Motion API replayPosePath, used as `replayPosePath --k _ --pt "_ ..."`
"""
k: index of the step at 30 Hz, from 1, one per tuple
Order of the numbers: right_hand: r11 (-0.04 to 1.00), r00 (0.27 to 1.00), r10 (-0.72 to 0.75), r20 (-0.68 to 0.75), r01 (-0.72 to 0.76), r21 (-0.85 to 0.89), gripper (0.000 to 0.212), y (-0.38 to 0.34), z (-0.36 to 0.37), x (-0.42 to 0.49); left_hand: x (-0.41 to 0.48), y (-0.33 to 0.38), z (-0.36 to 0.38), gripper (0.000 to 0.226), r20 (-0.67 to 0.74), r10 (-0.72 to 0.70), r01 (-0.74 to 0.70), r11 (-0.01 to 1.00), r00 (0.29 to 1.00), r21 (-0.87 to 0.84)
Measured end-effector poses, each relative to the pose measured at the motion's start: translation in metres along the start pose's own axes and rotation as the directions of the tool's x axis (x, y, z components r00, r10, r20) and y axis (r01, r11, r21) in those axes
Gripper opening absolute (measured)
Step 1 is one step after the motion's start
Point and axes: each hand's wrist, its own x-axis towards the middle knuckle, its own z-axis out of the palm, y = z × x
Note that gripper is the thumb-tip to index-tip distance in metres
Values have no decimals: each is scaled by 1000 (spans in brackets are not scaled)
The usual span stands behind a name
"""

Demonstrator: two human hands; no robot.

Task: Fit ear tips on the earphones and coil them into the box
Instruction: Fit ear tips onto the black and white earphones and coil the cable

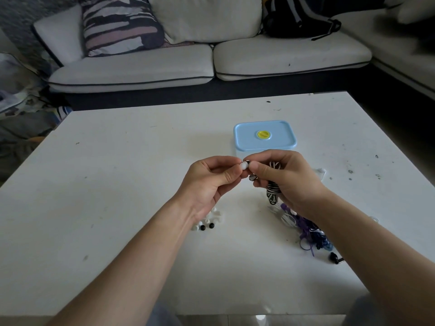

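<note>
Above the middle of the white table point(131, 184), my left hand point(209, 182) pinches a white ear tip point(244, 165) between thumb and fingers. My right hand point(287, 182) grips a bundled pair of black-and-white striped earphones point(272, 195), and its thumb and forefinger hold one earbud against the tip. A second earbud point(252, 177) hangs just below my right thumb. Behind the hands stands the box point(264, 135), clear with a light blue lid and a yellow knob, its lid on. A small heap of loose white and black ear tips point(208, 221) lies under my left wrist.
A tangle of purple, blue and white earphone cords point(310, 229) lies under my right forearm, with a black earbud point(335, 258) near it. A scrap of clear plastic point(320, 171) lies right of my hand. A grey sofa point(211, 64) stands beyond the table's far edge.
</note>
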Motion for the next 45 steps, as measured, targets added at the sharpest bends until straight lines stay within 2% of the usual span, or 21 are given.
replayPosePath --k 3,10,16,21,28,33,39,45 --pt "996 999 48 22 -50 71 14 0 -2 0 -1 1 0 13 17 3 -3 1000 1000 -2" --pt "993 999 -44 10 45 -111 7 0 -4 1 1 -2 -1 17 -2 -17 17 1000 1000 16" --pt "1000 999 6 40 -6 2 16 0 -3 1 0 0 -2 18 28 -10 9 1000 1000 13" --pt "993 1000 -31 1 31 -112 10 1 -5 2 0 0 -1 16 11 -15 14 998 1000 56" --pt "998 998 46 38 -47 34 15 1 -4 1 -1 0 -1 19 32 -2 1 999 999 45" --pt "993 1000 -21 -1 20 -114 12 0 -5 2 0 -2 -1 15 1 -13 13 997 1000 71" --pt "997 996 62 59 -64 32 15 2 -7 2 0 0 -1 18 23 -13 12 999 1000 52" --pt "990 1000 -21 19 23 -138 23 -1 -6 2 -1 0 0 19 9 -15 14 996 1000 88"
